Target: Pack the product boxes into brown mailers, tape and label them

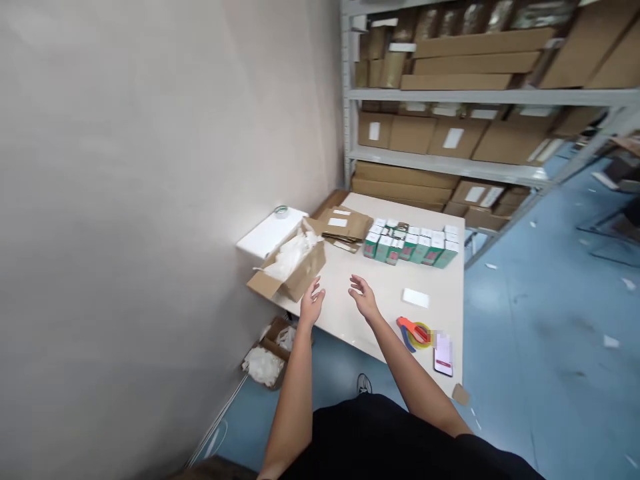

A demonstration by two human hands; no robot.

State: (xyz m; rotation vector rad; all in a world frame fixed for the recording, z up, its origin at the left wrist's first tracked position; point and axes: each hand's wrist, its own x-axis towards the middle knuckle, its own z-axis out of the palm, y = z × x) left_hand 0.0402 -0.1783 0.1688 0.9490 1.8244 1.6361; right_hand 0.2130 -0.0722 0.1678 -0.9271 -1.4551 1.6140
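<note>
at the left edge of the worktop: open carton, stuffed with white filler, one flap sticking out past the edge. left hand is just beside its near side; contact cannot be told. right hand is apart from it, over bare surface. grip, both hands: released, fingers loosely curled, nothing held.

risks (judged): a push from the left hand at the carton's side, or a snag on that flap, could tip it off the edge and spill filler. right forearm lies close to the orange-and-blue tool; a sideways sweep could drive it into the phone near the worktop's right edge. a careless reach across could topple the close-set green-and-white boxes.

unclear: whatever lies under the filler. kind of the orange-and-blue tool uncertain. phone screen partly pixelated. print on the boxes and on the flat brown cardboard too small to read. white slab unidentified. shelving beyond is cut off at the top; floor at right blurred.
</note>
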